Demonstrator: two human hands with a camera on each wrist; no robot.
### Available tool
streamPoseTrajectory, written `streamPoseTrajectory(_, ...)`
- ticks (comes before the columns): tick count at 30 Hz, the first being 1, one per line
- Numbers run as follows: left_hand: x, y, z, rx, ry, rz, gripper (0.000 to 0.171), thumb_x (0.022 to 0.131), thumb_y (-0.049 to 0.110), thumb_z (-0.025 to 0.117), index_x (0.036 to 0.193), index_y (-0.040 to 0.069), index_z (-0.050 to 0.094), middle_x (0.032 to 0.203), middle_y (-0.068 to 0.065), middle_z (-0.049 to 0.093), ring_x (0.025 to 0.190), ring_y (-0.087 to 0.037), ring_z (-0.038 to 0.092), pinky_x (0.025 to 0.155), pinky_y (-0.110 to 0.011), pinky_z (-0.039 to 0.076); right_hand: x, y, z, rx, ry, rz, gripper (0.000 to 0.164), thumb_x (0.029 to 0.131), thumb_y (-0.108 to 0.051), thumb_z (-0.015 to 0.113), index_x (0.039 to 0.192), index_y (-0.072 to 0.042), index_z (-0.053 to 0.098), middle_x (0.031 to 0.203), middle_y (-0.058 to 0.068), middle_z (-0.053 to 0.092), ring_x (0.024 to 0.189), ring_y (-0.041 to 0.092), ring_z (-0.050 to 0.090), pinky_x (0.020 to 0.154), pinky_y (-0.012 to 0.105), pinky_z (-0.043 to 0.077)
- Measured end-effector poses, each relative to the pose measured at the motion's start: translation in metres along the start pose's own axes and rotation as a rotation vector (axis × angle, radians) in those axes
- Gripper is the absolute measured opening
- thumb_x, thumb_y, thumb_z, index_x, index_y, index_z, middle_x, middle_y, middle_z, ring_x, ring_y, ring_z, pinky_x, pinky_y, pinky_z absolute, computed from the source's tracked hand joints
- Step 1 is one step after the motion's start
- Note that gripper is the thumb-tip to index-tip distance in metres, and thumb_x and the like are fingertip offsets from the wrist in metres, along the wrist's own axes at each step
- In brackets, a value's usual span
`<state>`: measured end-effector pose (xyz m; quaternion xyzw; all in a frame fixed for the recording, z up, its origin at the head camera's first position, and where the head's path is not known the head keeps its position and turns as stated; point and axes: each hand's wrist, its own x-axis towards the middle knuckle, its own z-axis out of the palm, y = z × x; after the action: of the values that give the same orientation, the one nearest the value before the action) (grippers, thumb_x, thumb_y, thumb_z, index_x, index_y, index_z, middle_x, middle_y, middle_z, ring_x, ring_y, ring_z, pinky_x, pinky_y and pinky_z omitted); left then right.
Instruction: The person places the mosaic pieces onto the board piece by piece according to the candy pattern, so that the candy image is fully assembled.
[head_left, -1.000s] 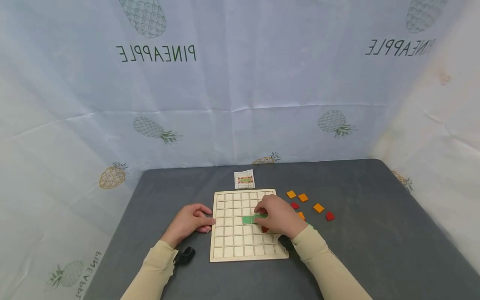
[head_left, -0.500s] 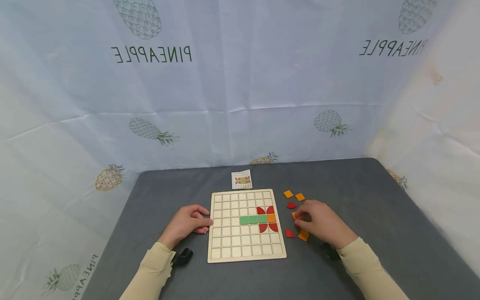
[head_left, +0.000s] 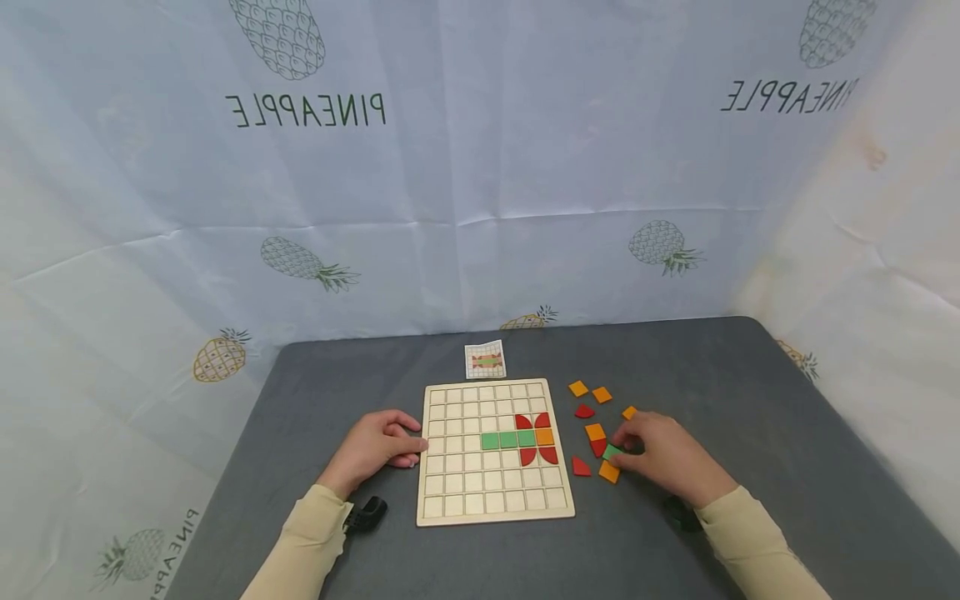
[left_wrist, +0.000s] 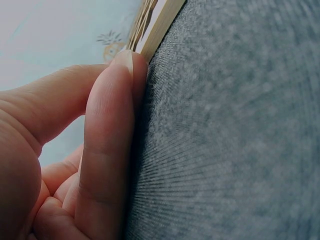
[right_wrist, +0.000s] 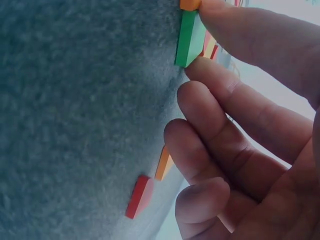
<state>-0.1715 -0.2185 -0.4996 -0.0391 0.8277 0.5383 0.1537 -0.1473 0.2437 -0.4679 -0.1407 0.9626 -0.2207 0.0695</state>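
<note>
A light wooden grid board (head_left: 457, 483) lies on the table, with green squares, an orange square and red quarter-round pieces set in its right half. My left hand (head_left: 371, 450) is at the board's left edge, thumb and forefinger tips (left_wrist: 112, 85) pinching the rim. To the right of the board, my right hand (head_left: 667, 458) has thumb and forefinger at opposite edges of a green square tile (head_left: 612, 452) on the table. The other right fingers (right_wrist: 205, 110) are bent and hold nothing. An orange square tile (head_left: 609, 472) lies against the green one.
Loose orange tiles (head_left: 578, 389) and red quarter-round pieces (head_left: 581, 467) are scattered between the board and my right hand. Behind the board lies a small pattern card (head_left: 485, 360). A pineapple-print cloth (head_left: 480, 167) hangs beyond the table (head_left: 360, 367).
My right hand has left the board, moved right to the loose pieces and come to the green tile. Red pieces and an orange square on the board are uncovered. My left hand has stayed put.
</note>
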Motion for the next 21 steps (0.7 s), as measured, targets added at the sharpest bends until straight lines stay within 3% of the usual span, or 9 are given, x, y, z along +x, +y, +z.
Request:
streamPoseTrajectory(5,0.0,0.0006,0.0001,-0.001,0.002,0.0,0.04,0.087,0.021,0.093,0.117,0.005,0.073,0.083,-0.009,0.076,0.071,-0.017,0.077,0.069,-0.033,0.067,-0.0003,0.004,-0.001,-0.023,0.032,-0.007,0.019,0.085,-0.028,0.094,0.097,-0.02,0.081,0.092,-0.007,0.07,0.083,0.009,0.062,0.076,0.037,0.059)
streamPoseTrajectory(21,-0.0004,-0.0005,0.0004,0.003,0.004,0.001,0.04,0.087,0.02,0.093,0.117,0.005,0.073,0.083,-0.009,0.075,0.071,-0.017,0.077,0.069,-0.032,0.067,-0.0019,0.008,-0.0011,-0.042,0.022,0.005,0.022,0.082,-0.029,0.095,0.097,-0.019,0.081,0.092,-0.007,0.069,0.082,0.009,0.063,0.076,0.038,0.06)
